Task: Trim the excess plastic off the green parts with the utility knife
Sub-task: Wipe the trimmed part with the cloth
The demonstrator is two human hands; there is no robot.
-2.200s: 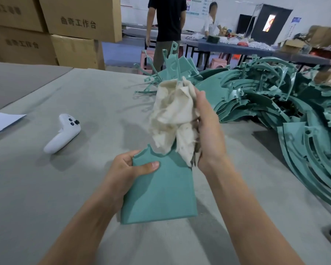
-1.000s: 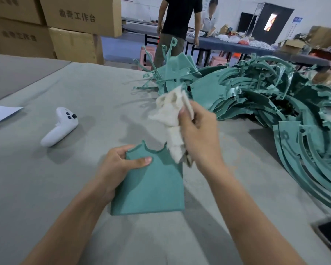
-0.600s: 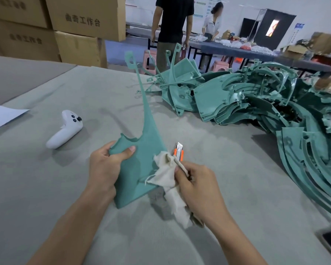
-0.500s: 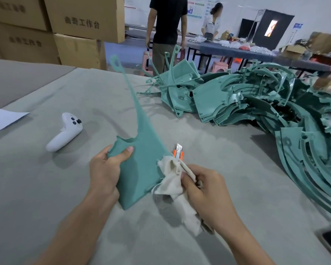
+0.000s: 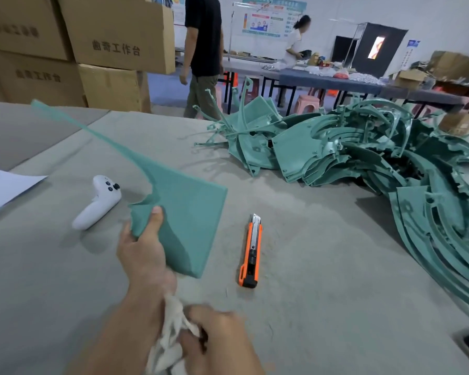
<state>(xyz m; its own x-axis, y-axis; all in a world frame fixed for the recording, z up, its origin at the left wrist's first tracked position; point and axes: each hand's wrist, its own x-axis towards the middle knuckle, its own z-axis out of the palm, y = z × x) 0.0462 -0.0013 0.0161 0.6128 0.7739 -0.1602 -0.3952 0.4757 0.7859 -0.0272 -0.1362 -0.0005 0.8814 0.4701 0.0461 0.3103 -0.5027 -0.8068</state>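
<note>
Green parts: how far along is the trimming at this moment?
Done: no finished stack shows. In hand: the left hand holds one part, the right hand grips a cloth, and the knife lies unheld on the table. Left: likely trimming this part, then the large pile.

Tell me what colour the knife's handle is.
Orange with black trim and a silver metal strip; the knife shows best in the head view.

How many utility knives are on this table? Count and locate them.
1. The utility knife lies beside the held green part; the green pile may hide others.
</note>
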